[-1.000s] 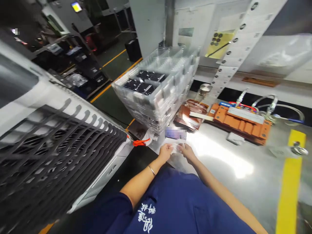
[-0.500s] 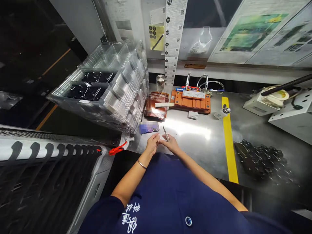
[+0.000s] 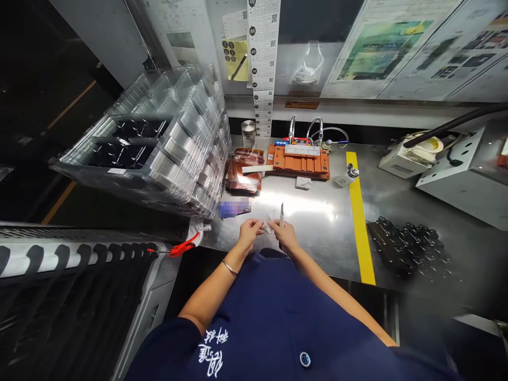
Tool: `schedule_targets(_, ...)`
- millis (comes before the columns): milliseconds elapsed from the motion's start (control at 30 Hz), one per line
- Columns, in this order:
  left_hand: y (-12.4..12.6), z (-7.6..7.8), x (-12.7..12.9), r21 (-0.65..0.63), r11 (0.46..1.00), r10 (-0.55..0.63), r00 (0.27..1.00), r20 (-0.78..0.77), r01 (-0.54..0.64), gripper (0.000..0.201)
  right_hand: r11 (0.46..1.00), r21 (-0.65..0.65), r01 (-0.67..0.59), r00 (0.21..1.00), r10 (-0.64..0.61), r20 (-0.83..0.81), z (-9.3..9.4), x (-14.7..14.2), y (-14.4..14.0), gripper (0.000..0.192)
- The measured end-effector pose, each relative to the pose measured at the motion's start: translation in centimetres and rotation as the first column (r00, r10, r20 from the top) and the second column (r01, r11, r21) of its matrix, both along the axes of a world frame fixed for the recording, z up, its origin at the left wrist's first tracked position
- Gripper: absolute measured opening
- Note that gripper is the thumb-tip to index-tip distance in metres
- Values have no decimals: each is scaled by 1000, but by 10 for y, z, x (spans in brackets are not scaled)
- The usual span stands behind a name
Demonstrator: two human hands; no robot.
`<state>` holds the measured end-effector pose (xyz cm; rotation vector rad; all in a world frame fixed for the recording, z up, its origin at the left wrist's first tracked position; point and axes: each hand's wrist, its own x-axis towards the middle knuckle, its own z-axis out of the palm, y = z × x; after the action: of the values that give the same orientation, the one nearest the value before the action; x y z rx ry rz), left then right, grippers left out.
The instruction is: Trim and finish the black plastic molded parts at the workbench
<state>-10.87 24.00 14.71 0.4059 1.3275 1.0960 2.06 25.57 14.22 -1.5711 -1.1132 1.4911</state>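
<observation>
While the left hand [image 3: 251,231] pinches a small clear piece [image 3: 268,224], the right hand [image 3: 286,236] just beside it grips upright tweezers [image 3: 281,215].

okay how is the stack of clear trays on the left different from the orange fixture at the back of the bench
The stack of clear trays is tall, many layers high; the orange fixture is one low, flat block. The trays are see-through plastic with dark parts in the top layer; the fixture is solid orange with a pale strip and tubes on it. The stack leans at an angle; the fixture lies square to the wall. Both rest on the steel bench.
</observation>
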Motion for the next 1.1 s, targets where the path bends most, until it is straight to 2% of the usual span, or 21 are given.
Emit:
schedule_targets(133,-2,1,8,-46,997,-64,998,10,65,29,999,30,21,999,-22,27,1,12,0,44)
schedule_targets(233,-2,4,18,-88,982,-164,985,52,168,32,999,33,-38,999,37,27,1,15,-1,40)
schedule_targets(333,3,5,23,-104,976,-187,982,35,190,31,995,39,-87,996,86,35,-2,16,0,38)
schedule_targets(533,12,4,20,-76,993,-97,981,-167,85,16,992,104,-66,990,52,129,-6,23,7,38)
schedule_targets(633,10,7,21,19,997,-62,938,-340,73,16,985,156,-77,984,49,171,-2,26,11,33)
schedule_targets(700,9,9,24,36,979,-168,891,-421,201,13,975,197,-101,980,63,189,4,27,12,28)
schedule_targets(767,11,9,27,-32,932,-343,848,-403,361,3,963,237,-132,977,85,197,10,27,11,27)
schedule_targets(800,14,8,28,-76,906,-416,836,-358,417,9,956,253,-150,975,101,196,12,26,11,27)
schedule_targets(867,22,4,30,-131,871,-490,823,-289,473,20,941,282,-185,973,136,186,17,24,9,28)
schedule_targets(967,37,-3,30,-143,871,-492,823,-284,471,24,926,311,-216,972,173,161,19,21,7,28)
schedule_targets(1033,46,-5,32,-116,897,-441,835,-329,427,21,927,313,-206,975,166,151,17,22,6,28)
schedule_targets(1100,51,-5,37,-67,925,-368,840,-399,373,17,941,301,-152,981,107,160,14,26,7,29)
